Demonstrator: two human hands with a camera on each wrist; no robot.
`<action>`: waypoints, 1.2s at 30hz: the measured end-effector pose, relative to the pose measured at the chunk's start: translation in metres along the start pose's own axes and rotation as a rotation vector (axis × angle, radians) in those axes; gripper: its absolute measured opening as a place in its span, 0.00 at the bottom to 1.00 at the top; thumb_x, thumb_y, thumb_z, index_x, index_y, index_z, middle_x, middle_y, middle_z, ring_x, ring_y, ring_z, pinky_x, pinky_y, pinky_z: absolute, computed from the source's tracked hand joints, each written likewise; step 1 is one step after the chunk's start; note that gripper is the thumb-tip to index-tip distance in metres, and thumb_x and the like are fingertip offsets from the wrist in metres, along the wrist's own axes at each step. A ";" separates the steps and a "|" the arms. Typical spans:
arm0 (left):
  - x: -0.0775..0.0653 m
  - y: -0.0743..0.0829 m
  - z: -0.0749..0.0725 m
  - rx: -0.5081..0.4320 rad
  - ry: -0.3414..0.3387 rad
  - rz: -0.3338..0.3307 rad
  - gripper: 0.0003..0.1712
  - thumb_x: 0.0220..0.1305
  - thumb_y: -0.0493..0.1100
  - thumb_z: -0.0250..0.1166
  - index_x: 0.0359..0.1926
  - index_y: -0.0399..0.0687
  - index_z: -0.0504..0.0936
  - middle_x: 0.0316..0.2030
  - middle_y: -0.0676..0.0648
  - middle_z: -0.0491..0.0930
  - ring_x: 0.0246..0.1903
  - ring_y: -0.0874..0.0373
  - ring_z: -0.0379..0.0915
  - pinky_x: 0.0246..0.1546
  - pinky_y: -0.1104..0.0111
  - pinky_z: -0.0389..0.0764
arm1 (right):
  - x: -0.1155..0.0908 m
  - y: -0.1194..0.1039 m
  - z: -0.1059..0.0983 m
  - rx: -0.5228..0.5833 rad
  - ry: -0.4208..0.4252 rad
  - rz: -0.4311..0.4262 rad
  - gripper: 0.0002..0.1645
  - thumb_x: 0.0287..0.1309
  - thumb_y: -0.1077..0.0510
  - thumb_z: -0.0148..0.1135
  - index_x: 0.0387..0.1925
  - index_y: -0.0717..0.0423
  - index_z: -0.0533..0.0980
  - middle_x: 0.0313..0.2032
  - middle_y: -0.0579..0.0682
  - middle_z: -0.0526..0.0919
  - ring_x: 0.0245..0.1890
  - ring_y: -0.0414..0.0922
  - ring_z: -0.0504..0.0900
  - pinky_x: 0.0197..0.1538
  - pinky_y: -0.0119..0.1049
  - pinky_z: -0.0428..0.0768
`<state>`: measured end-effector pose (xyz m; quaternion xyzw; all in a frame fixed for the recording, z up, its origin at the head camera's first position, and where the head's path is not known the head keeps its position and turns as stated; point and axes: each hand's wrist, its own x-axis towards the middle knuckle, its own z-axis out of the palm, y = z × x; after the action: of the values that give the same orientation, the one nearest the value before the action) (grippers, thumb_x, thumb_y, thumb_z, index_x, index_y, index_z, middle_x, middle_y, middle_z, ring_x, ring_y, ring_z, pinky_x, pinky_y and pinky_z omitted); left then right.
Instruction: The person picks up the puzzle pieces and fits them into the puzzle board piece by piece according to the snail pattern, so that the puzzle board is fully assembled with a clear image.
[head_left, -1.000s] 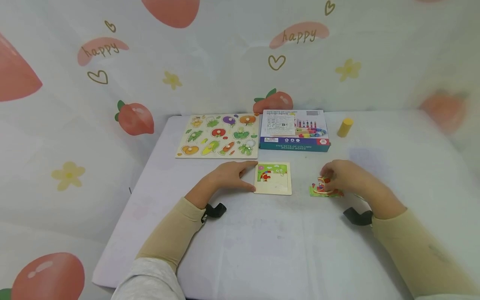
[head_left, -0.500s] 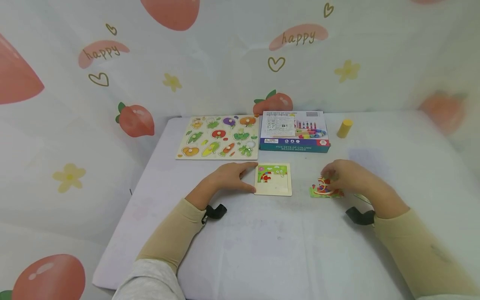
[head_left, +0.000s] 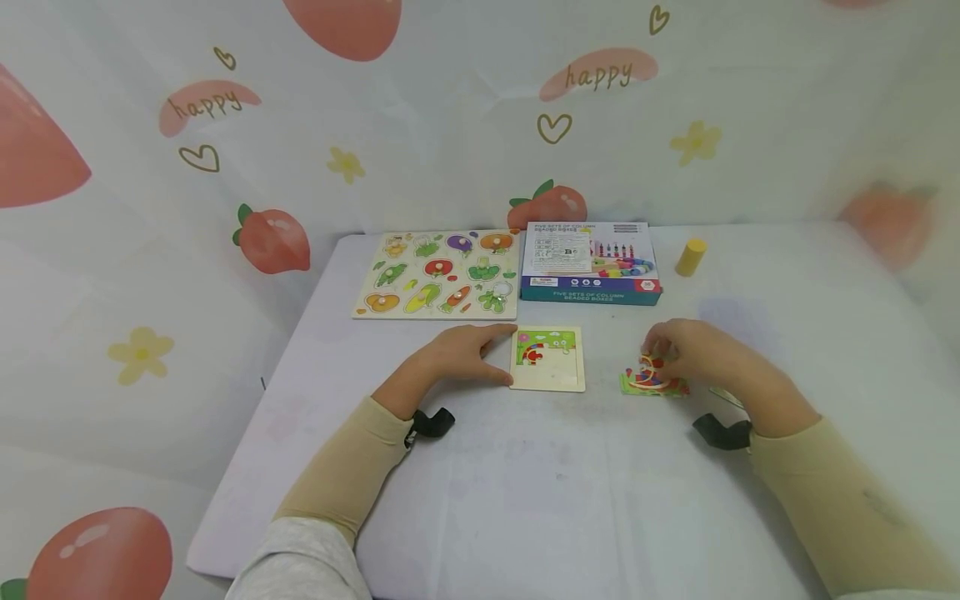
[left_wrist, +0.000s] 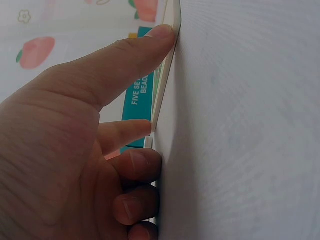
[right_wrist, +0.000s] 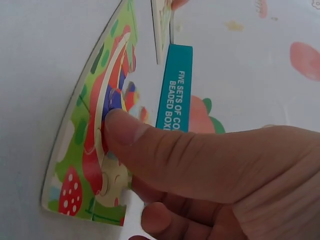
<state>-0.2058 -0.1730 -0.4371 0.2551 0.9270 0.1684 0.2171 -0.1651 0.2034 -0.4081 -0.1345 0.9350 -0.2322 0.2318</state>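
A small square wooden puzzle tray (head_left: 546,379) lies on the table, with a few green and red pieces fitted along its top and upper left. My left hand (head_left: 461,354) touches the tray's left edge with thumb (left_wrist: 155,40) and index finger spread apart; its other fingers are curled. To the right of the tray, my right hand (head_left: 697,354) pinches a red and blue puzzle piece (right_wrist: 114,100) between thumb and fingers. This piece sits over other green and red pieces (right_wrist: 70,192), one printed with a spotted mushroom. My fingers partly hide them.
Behind the tray lies a vegetable peg puzzle board (head_left: 437,292), beside a box of beads (head_left: 588,292). A yellow cylinder (head_left: 690,257) stands at the back right. Another flat piece (head_left: 726,397) lies under my right wrist. A patterned cloth (head_left: 435,125) hangs behind the table.
My right hand stays over the pieces, and the piece it pinches has turned slightly. The left hand and the tray have not visibly moved.
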 end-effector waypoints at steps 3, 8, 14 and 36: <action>0.000 0.001 0.000 0.000 0.000 0.003 0.54 0.54 0.70 0.74 0.79 0.67 0.62 0.39 0.49 0.73 0.44 0.55 0.68 0.46 0.59 0.69 | -0.001 -0.001 0.000 0.001 0.004 0.015 0.20 0.57 0.60 0.76 0.50 0.58 0.80 0.43 0.53 0.82 0.44 0.53 0.77 0.44 0.45 0.82; 0.000 0.001 -0.001 0.004 -0.003 0.004 0.55 0.53 0.70 0.74 0.79 0.67 0.62 0.38 0.49 0.72 0.43 0.55 0.68 0.45 0.59 0.69 | -0.002 -0.004 0.000 -0.008 0.014 0.019 0.19 0.57 0.60 0.76 0.50 0.58 0.82 0.43 0.53 0.82 0.43 0.53 0.76 0.45 0.46 0.81; 0.000 0.002 0.000 0.005 -0.004 -0.001 0.55 0.53 0.70 0.74 0.79 0.67 0.62 0.39 0.49 0.72 0.44 0.55 0.68 0.46 0.59 0.69 | -0.004 -0.004 0.000 -0.058 0.016 -0.020 0.20 0.58 0.60 0.75 0.52 0.60 0.83 0.44 0.52 0.83 0.43 0.52 0.76 0.49 0.50 0.80; -0.001 0.000 -0.001 0.004 0.000 -0.003 0.55 0.53 0.71 0.74 0.79 0.68 0.62 0.34 0.49 0.69 0.39 0.56 0.67 0.40 0.60 0.66 | -0.023 -0.007 -0.019 -0.061 0.131 -0.147 0.27 0.56 0.57 0.76 0.56 0.61 0.80 0.43 0.51 0.81 0.41 0.50 0.76 0.40 0.41 0.79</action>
<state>-0.2053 -0.1734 -0.4360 0.2543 0.9277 0.1664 0.2169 -0.1537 0.2126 -0.3805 -0.1941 0.9424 -0.2283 0.1485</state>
